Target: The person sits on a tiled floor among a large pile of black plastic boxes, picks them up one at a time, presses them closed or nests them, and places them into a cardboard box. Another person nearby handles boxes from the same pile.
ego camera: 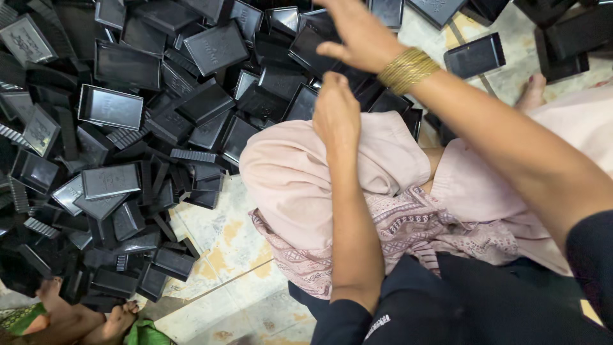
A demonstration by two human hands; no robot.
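A big heap of black plastic rectangular trays [128, 108] covers the floor on the left and at the top. My right hand [357, 32], with gold bangles [407, 69] on the wrist, hovers palm down over the trays at the top centre, fingers apart and nothing in it. My left hand [335, 112] rests on my pink-clothed knee [287, 172] at the edge of the heap. Its fingers curl under and are hidden, so any hold cannot be seen. A black tray [300, 102] lies just left of that hand.
A single black tray [476, 56] lies apart on the tiled floor [223, 243] at the upper right, with more trays [562, 38] beyond. A bare foot [530, 92] shows by my right arm. Another person's bare feet [83, 316] and green cloth [143, 333] are at the bottom left.
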